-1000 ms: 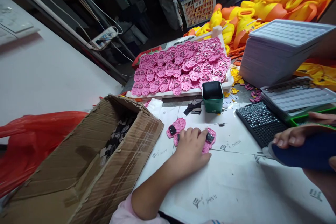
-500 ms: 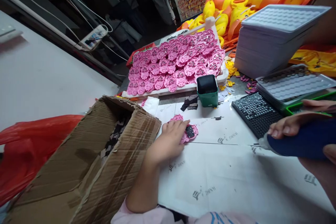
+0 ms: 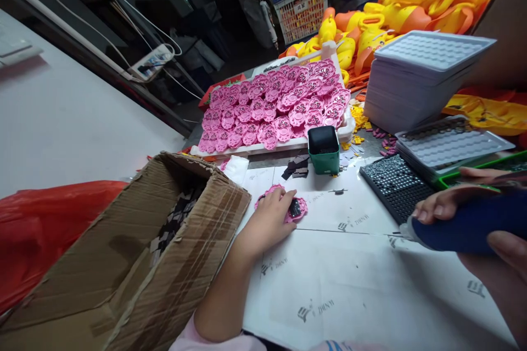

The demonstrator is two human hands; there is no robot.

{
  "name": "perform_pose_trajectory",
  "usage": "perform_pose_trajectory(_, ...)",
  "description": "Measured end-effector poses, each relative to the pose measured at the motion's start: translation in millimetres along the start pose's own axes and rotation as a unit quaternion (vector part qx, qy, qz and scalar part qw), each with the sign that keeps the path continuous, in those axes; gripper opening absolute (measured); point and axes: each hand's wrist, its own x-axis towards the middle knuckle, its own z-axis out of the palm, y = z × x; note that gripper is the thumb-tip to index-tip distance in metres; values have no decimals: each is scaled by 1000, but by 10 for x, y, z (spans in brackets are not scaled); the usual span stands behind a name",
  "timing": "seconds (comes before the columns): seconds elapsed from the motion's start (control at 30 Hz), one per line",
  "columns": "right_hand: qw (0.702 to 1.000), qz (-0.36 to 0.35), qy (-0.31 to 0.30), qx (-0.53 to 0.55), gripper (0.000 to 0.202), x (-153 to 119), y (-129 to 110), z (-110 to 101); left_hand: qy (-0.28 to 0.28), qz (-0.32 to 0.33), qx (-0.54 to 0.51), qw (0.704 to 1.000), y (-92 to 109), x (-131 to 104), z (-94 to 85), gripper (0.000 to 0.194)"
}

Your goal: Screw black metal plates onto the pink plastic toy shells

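My left hand [image 3: 267,220] presses down on a pink scallop-edged plastic piece [image 3: 302,205] lying on the white paper, fingers over its left part and thumb at its near edge. A black patch shows in the uncovered right part; the rest is hidden under my fingers. At the right, my right hand [image 3: 438,205] is wrapped round a blue bottle [image 3: 457,227] with a pale nozzle and a thin metal tip. That tip points left, above the paper and apart from the pink piece. Black strips [image 3: 297,166] lie behind my left hand, beside a green container [image 3: 325,160] with a dark inside.
An open cardboard box [image 3: 214,214] with dark pieces stands at left. Behind are a tray [image 3: 247,149] of pink pieces and yellow duck-shaped items [image 3: 411,5]. Stacked white trays [image 3: 411,85] and a black studded tray [image 3: 395,184] are at right. A small metal part [image 3: 338,191] lies nearby.
The view has shifted slightly, so the back of the scene sits a little lower. My left hand stays on the pink piece, and the blue bottle stays in my right hand.
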Motion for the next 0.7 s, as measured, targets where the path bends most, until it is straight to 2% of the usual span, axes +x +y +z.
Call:
perform_pose_trajectory(0.13,1000,3,-11,3,44,6,-28,49,14,19,13,1000,-10,20,-6,48)
perform_pose_trajectory(0.3,1000,16,2,5,50,-5,-32,55,45,16,22,999,-12,57,22,53)
perform_pose_trajectory(0.53,999,33,25,-17,52,-6,-88,109,104,-18,-105,989,-19,1,-52,51)
perform_pose_trajectory(0.7,999,24,-6,-44,29,1,21,-18,149,-90,-68,982,-177,61,-77,49)
